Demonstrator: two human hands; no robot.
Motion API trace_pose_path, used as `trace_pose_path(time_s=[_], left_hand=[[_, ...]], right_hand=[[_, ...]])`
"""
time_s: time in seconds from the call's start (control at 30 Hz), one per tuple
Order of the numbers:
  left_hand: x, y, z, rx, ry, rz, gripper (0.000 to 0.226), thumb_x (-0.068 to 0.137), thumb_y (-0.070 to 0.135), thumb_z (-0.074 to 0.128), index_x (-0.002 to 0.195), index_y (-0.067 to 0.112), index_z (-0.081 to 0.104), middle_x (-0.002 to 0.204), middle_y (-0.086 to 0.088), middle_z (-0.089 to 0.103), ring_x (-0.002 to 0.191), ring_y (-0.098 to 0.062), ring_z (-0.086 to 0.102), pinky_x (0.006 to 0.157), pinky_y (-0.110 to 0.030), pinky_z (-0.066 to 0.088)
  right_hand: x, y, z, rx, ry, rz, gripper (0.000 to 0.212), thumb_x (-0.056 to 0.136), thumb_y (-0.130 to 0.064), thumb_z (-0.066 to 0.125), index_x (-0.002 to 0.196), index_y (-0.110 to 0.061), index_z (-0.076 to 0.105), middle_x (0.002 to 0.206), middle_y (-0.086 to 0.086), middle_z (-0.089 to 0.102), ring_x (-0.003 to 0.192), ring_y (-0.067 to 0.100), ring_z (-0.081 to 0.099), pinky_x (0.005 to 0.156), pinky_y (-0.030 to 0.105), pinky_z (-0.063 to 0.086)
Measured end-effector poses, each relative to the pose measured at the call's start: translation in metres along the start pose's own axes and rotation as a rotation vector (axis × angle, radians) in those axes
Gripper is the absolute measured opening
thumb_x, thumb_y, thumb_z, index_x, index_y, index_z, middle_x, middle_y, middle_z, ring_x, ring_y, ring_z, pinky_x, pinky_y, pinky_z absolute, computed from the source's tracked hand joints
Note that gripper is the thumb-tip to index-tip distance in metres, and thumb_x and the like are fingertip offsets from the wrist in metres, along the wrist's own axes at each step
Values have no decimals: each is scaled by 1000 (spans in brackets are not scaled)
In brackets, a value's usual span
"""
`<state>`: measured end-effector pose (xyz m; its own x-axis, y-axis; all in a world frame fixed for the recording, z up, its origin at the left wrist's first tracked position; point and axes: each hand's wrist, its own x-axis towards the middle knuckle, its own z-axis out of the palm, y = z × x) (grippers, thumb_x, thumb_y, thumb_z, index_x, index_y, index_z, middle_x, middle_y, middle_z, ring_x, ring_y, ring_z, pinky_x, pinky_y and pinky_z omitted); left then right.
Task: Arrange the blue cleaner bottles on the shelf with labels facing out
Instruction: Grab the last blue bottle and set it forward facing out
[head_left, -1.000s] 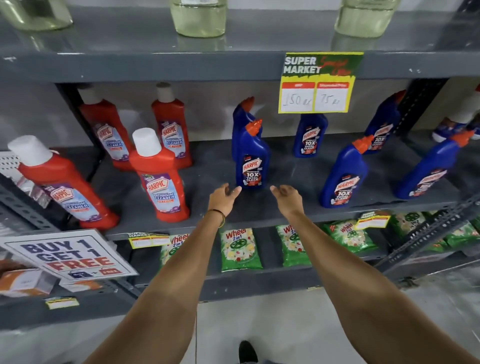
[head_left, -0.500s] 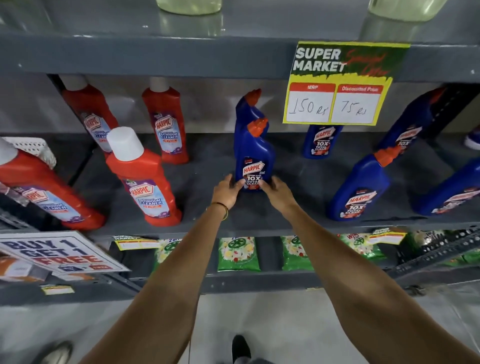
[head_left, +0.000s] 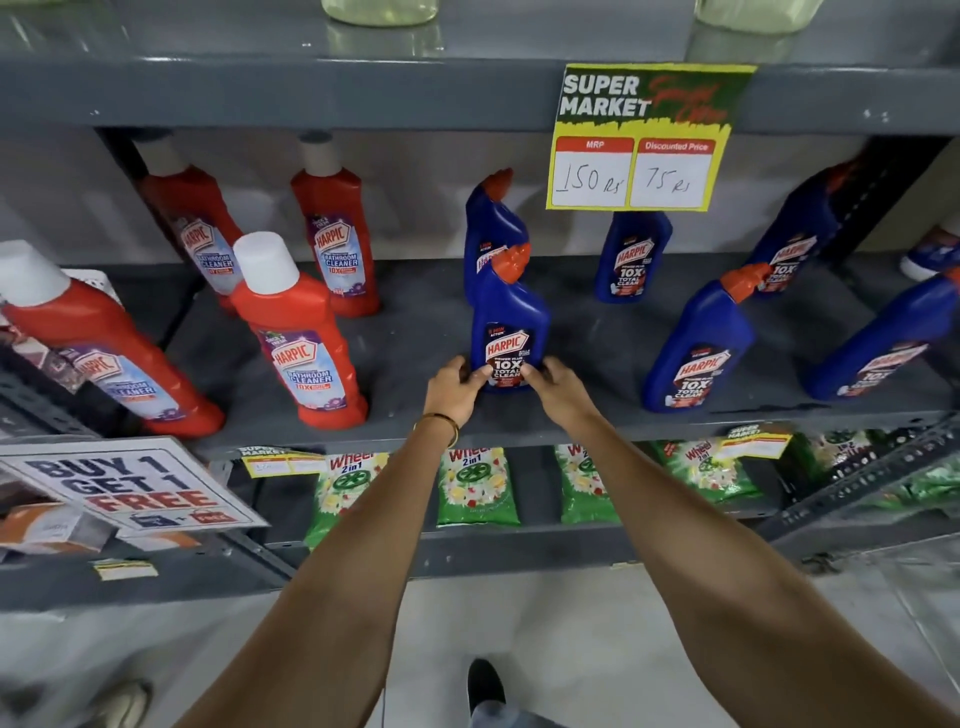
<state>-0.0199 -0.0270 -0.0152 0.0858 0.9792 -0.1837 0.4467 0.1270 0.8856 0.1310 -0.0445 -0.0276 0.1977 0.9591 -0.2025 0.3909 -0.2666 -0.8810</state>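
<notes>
A blue cleaner bottle (head_left: 511, 317) with an orange cap stands upright on the grey middle shelf (head_left: 415, 332), its label facing me. My left hand (head_left: 454, 387) grips its base from the left and my right hand (head_left: 553, 387) grips it from the right. A second blue bottle (head_left: 488, 218) stands right behind it. More blue bottles stand to the right: one under the price sign (head_left: 631, 254), one at the front (head_left: 698, 348), one at the back (head_left: 795, 234) and one at the far right (head_left: 883, 343), all with labels facing out.
Red bathroom cleaner bottles (head_left: 298, 332) fill the shelf's left part. A yellow price sign (head_left: 639, 137) hangs from the shelf above. Green detergent packets (head_left: 475, 486) lie on the lower shelf. A "Buy 1 Get 1 Free" board (head_left: 127, 486) leans at the lower left.
Both hands moved forward from the shelf's front edge and closed around the base of the front middle blue bottle. The camera came closer to the shelf.
</notes>
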Motion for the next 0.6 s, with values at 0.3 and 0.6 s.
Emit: trace_pose_path(time_s=[0.3,0.6], left_hand=[[-32,-7,-2,17,6,-7,42,89,32,56,118,1,53,123,-18,61,111,-32,58,93,-38,47],[-44,-6,-5,78,-6,-13,44,90,33,54,119,0,51,124,-21,60,112,-33,57,91,-37,47]], right_hand=[[-29,10,1,-59,2,-12,35,94,-31,49,113,-2,55,116,16,63,94,18,54,76,27,38],[-39,9,1,-87,-16,10,38,94,-32,49,119,-4,53,121,16,62,113,29,57,87,36,45]])
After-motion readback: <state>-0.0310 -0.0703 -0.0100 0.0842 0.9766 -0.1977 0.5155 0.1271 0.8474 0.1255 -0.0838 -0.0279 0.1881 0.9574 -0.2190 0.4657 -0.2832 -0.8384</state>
